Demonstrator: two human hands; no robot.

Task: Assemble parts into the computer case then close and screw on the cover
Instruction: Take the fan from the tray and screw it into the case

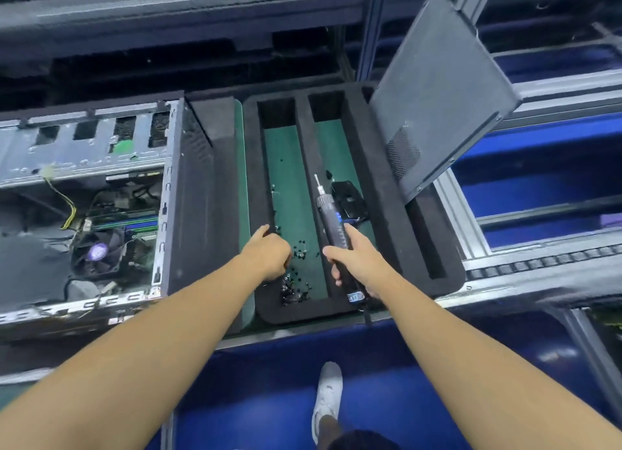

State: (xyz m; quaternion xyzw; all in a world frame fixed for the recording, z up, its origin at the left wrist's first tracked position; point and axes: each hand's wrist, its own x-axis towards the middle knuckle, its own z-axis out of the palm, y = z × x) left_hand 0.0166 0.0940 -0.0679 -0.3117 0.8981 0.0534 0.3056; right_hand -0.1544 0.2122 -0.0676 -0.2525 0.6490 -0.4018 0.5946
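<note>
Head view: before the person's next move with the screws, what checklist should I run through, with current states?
1. Is the screwdriver gripped by the right hand: ok.
2. Is a bit fitted at its tip: ok, a metal tip shows.
3. Are the screws within reach: ok, loose in the left compartment of the foam tray, beside the left hand.
4. Is a screw held in the left hand: cannot tell, its fingers curl down out of sight.
5. Is the cover on the computer case: not ok, it leans tilted at the tray's right and the case is open.
</note>
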